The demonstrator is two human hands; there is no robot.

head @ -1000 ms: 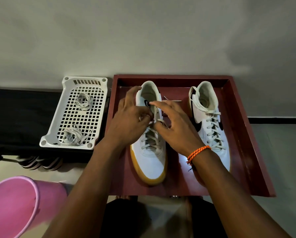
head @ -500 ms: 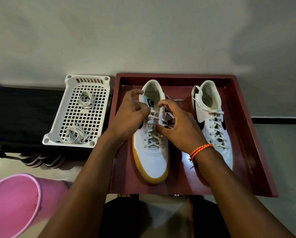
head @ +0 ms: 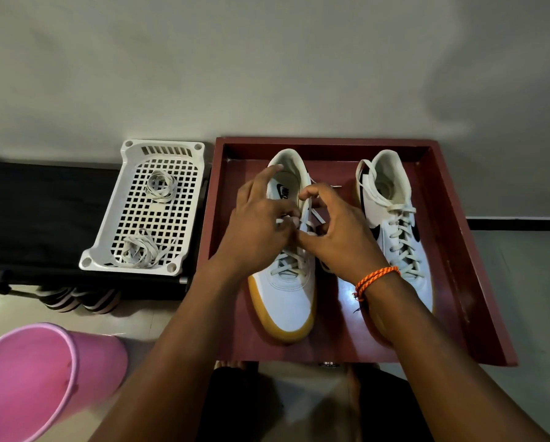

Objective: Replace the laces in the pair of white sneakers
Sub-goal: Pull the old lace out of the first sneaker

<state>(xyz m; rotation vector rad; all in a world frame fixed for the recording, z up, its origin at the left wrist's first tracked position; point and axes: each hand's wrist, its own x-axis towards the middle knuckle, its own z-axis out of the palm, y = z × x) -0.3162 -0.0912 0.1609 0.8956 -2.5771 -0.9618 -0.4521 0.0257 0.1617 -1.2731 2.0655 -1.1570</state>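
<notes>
Two white sneakers with tan soles stand toes toward me in a dark red tray (head: 477, 282). Over the upper eyelets of the left sneaker (head: 286, 301), my left hand (head: 260, 224) pinches its white lace (head: 308, 208) between thumb and fingers. My right hand (head: 337, 231), with an orange cord at the wrist, grips the same lace from the right side, fingers curled. The right sneaker (head: 394, 231) is laced, its loose ends draped over the collar. Two bundles of white laces (head: 160, 186) (head: 139, 250) lie in a white perforated basket (head: 108, 250).
The basket rests on a black bench (head: 44, 212) left of the tray, with sandals (head: 76, 298) underneath. A pink bucket (head: 34, 378) stands at the lower left. A plain wall rises behind. My knees show below the tray.
Both hands have shifted slightly up the left sneaker toward its collar. My right hand's fingers have curled around the lace, and loose lace now shows between the hands.
</notes>
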